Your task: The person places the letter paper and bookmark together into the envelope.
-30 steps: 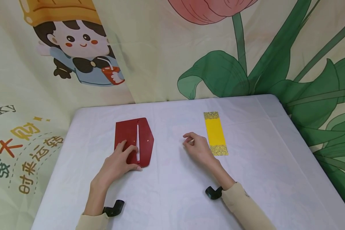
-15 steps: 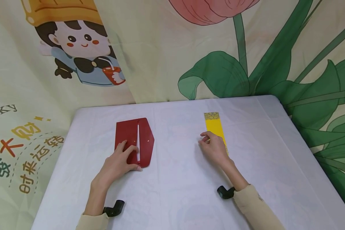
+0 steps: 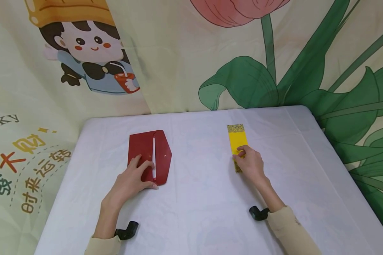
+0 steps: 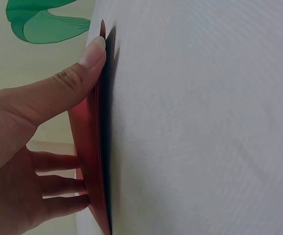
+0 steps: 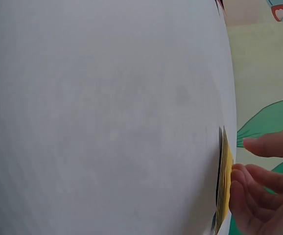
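A red paper envelope (image 3: 163,156) with a pointed flap at its right and a narrow white gap beside the flap lies at the table's left. On it rests my left hand (image 3: 131,182), fingers spread over the paper; in the left wrist view its thumb (image 4: 82,73) touches the envelope's near edge. To the right lies a yellow paper strip (image 3: 237,139) with patterned gold bands at its ends. My right hand (image 3: 250,164) is over the strip's lower part, covering some of it. In the right wrist view its fingers curl close to the strip's yellow face, thumb apart; contact is unclear.
A white cloth covers the table (image 3: 191,198). Black curved devices (image 3: 127,231) are worn at both wrists. Behind the table's far edge hangs a printed curtain (image 3: 169,56) with a cartoon figure, leaves and a pink flower.
My right hand has moved to the right, from the strip's left side to over its lower part. My left hand and the envelope have stayed put.
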Demonstrator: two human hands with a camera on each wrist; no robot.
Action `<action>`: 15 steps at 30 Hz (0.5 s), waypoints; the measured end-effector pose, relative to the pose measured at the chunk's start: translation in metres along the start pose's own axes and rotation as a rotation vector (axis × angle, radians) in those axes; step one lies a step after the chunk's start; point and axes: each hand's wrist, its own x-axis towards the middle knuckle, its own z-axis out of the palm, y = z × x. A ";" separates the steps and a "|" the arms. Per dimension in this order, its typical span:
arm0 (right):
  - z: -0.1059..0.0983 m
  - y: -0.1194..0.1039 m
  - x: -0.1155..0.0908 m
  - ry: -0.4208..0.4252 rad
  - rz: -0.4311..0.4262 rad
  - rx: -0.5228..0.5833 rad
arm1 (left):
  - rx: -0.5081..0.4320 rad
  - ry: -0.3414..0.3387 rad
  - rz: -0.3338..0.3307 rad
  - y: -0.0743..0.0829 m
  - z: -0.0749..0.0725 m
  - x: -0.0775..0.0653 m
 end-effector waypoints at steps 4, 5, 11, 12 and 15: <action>-0.004 0.004 0.001 0.051 0.019 -0.043 | -0.002 -0.007 -0.001 0.000 0.000 0.000; -0.005 0.005 0.001 0.062 0.026 -0.050 | -0.003 -0.008 -0.001 0.000 0.000 0.000; -0.004 0.008 0.002 0.077 0.097 -0.093 | -0.005 -0.009 -0.002 0.000 -0.001 0.000; -0.004 0.008 0.002 0.075 0.107 -0.102 | -0.004 -0.009 -0.003 0.000 -0.001 0.000; -0.003 0.008 0.002 0.062 0.117 -0.134 | -0.003 -0.011 -0.006 -0.001 -0.001 0.000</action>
